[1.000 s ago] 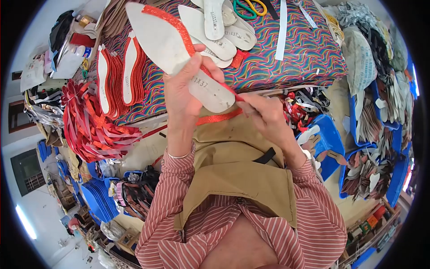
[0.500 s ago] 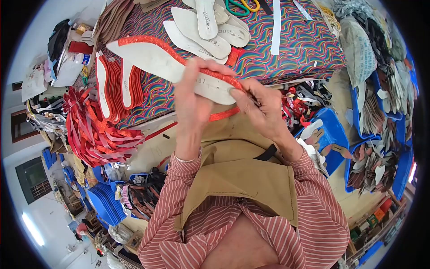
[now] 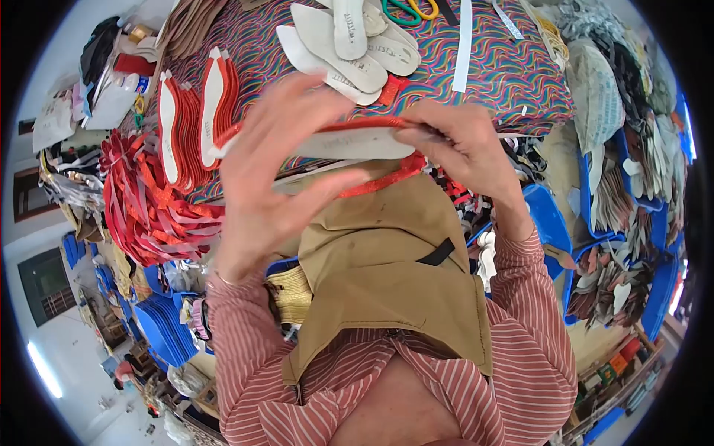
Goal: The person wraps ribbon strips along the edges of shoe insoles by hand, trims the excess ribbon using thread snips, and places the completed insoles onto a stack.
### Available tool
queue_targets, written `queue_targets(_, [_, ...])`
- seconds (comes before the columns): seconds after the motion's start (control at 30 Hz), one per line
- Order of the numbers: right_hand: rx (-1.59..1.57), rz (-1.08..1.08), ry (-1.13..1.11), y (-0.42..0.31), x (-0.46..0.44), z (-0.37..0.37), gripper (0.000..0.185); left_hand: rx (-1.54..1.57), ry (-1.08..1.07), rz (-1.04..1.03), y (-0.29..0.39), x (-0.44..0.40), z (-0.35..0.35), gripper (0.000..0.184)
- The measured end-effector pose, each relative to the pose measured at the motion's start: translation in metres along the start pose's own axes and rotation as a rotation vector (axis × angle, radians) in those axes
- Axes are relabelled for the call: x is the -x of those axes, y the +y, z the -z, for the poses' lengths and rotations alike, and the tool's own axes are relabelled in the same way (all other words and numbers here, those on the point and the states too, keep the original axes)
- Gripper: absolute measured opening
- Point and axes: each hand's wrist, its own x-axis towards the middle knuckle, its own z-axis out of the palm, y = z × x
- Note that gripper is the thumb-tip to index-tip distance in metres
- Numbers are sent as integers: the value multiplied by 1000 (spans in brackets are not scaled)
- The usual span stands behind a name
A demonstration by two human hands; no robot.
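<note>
My right hand (image 3: 462,145) pinches one end of a white insole (image 3: 357,144) between thumb and fingers. Glittery red trim (image 3: 368,122) runs along the insole's far edge, and a loose red length (image 3: 387,178) hangs below it. My left hand (image 3: 279,167), smeared by motion, is in front of the other end, its thumb spread well away from the fingers. It hides the middle of the insole, whose tip shows at its left. Whether it touches the insole is hard to see. Red-edged insoles stand in two stacks (image 3: 177,137) on the patterned cloth (image 3: 491,56).
Plain white insoles (image 3: 346,70) lie in a loose pile on the cloth, near green-handled scissors (image 3: 401,13) and a white strip (image 3: 462,48). A bundle of red strips (image 3: 152,208) hangs at the left. Blue bins (image 3: 660,290) with cut pieces stand at the right.
My left hand has come off the middle of the insole and swung left, opening. My right hand has shifted right with the insole, which now lies more level and edge-on.
</note>
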Motion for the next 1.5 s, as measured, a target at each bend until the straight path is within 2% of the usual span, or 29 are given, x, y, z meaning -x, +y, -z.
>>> queue_targets(0.03, [31, 41, -27, -4, -2, -4, 10, -7, 12, 10, -10, -4, -2, 46])
queue_targets(0.1, [89, 123, -81, -10, -3, -12, 11, 22, -405, 92, -33, -9, -6, 45])
queue_targets(0.13, [83, 128, -91, -11, -1, -12, 11, 17, -398, 101, -34, -10, -5, 45])
queue_targets(0.27, [-84, -26, -126, -5, 9, -5, 13, -345, -952, 186, -36, -23, -4, 39])
queue_targets(0.3, [-85, -30, -124, -3, 7, -5, 13, -343, -956, 185, -34, -24, -2, 39])
queue_targets(0.43, [-430, -319, -160, 7, -11, 0, 12, -428, -557, -22, -18, -23, 16, 26])
queue_targets(0.6, [-513, -455, -287, 12, -15, 11, 9, -506, -602, -2, -25, -24, 29, 15])
queue_targets(0.67, [-411, -404, -122, 14, -12, 27, 8, -490, -677, 70, -35, -16, 24, 16])
queue_targets(0.7, [-410, -404, -122, 13, -11, 32, 8, -489, -676, 69, -37, -12, 19, 16])
queue_targets(0.77, [-355, -345, 28, 9, -9, 39, 8, -182, -687, 273, -37, -6, 6, 14])
queue_targets(0.8, [-350, -343, 31, 10, -7, 38, 8, -181, -686, 268, -38, -2, 0, 14])
queue_targets(0.93, [-525, -345, 204, 32, 22, 15, 7, 718, -389, 713, -37, 17, -18, 16])
queue_targets(0.97, [-567, -361, 238, 35, 28, 6, 7, 714, -390, 710, -37, 19, -22, 16])
queue_targets(1.1, [-664, -315, 384, 21, 30, -35, 7, 1086, -124, 734, -36, 20, -41, 26])
queue_targets(1.13, [-667, -311, 383, 16, 30, -43, 6, 1084, -130, 733, -32, 16, -46, 26])
queue_targets(1.27, [-778, -323, 347, 14, 24, -63, 4, 1223, 247, 811, -12, -2, -64, 31])
queue_targets(1.47, [-659, -291, 278, 15, 21, -60, 2, 1364, 215, 755, -38, 4, -56, 30])
queue_targets(1.5, [-662, -314, 267, 12, 23, -59, 2, 1492, 187, 648, -45, 4, -54, 29])
